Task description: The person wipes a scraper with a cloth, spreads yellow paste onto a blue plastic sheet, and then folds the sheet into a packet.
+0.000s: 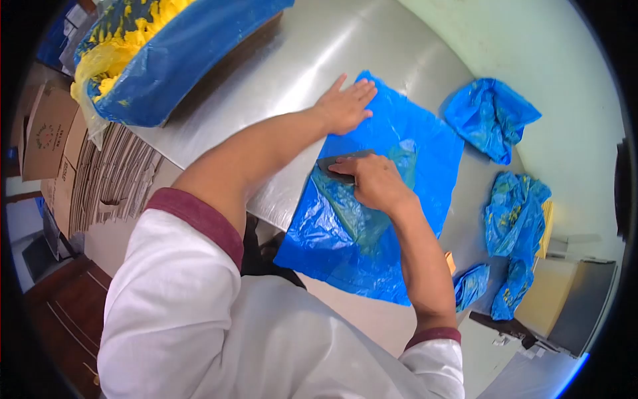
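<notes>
Lying flat on the steel table [299, 60], the blue plastic bag [425, 159] spreads out directly under both hands, its near end hanging over the table's front edge toward the person.

Head view, entries:

- Left hand [345, 105]: open, fingers spread, palm pressed flat on the far left corner of the bag, partly on the bag and partly on bare steel. It grips nothing; it pins the sheet.
- Right hand [375, 181]: curled over a flat dark scraper [342, 159], holding it against the bag near the middle. Fingers are closed around the tool; the blade edge points left, toward the person's left arm.
- Relation: the bag's long axis runs from the left hand at the far end down to the overhanging near end. The right hand sits between those two ends, nearer the body; the left hand is farther out along the same sheet. The two hands are near each other but apart.
- Yellowish smears show on the bag beneath and beside the right hand.
- Crumpled blue bags [488, 116] lie well apart to the right; more of them [512, 219] sit nearer the right edge.
- Large blue-lined bin of yellow material [139, 40] stands at the far left.
- Stacked cardboard [100, 173] stands off the table, left.
</notes>
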{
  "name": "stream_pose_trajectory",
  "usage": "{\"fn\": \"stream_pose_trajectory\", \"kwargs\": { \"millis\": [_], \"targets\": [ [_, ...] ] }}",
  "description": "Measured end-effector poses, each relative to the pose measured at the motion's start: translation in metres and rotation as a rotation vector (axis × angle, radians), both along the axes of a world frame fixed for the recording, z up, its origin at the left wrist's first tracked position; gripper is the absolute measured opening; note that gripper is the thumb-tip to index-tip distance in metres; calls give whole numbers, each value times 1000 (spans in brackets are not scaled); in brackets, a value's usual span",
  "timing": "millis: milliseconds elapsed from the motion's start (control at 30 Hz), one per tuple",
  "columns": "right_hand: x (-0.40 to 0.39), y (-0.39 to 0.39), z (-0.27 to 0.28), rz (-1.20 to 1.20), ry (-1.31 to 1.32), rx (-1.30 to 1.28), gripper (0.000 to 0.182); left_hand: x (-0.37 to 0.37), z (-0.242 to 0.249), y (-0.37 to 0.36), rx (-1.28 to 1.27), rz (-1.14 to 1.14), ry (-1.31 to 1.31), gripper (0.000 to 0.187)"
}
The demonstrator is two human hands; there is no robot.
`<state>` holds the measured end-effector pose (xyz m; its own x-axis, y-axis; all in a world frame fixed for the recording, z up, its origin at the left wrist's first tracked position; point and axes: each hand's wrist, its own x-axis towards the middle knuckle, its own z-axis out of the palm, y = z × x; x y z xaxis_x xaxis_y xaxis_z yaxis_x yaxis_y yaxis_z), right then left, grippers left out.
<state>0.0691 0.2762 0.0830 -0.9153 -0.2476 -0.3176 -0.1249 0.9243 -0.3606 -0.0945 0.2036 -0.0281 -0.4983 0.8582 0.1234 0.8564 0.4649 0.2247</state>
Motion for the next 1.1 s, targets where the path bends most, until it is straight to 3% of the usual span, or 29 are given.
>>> {"fn": "stream_pose_trajectory", "kwargs": {
  "millis": [167, 300, 400, 467, 533, 600, 633, 700, 733, 800, 867, 967, 1067, 1100],
  "targets": [
    [18, -16, 23, 91, -170, 117, 45, -4, 5, 0, -8, 5, 5, 57],
    [38, -17, 23, 31, -54, 88, 45, 1, 12, -3, 5, 63, 1, 55],
    [81, -11, 38, -322, 376, -528, 35, -4, 13, -9, 168, 105, -121, 54],
    [139, 14, -3, -888, 586, -591, 33, 7, 4, -30, 241, 64, -208, 54],
    [183, 1, -23, -1343, 822, -1302, 40, 23, 1, -52, 285, -34, -249, 54],
    [216, -8, -63, -1474, 943, -1389, 42, 61, 24, -78, 22, -114, -136, 54],
    [223, -9, -75, -1443, 961, -1330, 41, 74, 33, -87, -107, -152, -77, 54],
    [235, -3, -103, -1383, 984, -1205, 40, 76, 25, -92, -111, -68, -39, 56],
    [237, 28, -152, -1308, 1057, -878, 40, 76, 26, -92, -119, -28, -30, 56],
    [219, 42, -100, -1361, 828, -1285, 38, 79, 24, -93, -44, 43, -9, 54],
    [202, 75, -98, -1237, 841, -1451, 38, 81, 11, -98, 187, 113, -49, 51],
    [187, 96, -94, -1340, 847, -1567, 37, 135, 9, -115, 535, 131, -124, 46],
    [198, 113, -81, -1257, 707, -1358, 40, 218, 8, -158, 374, -79, -204, 50],
    [196, 109, -68, -1175, 730, -1184, 40, 241, 9, -166, 303, -120, -190, 52]
  ]
}}
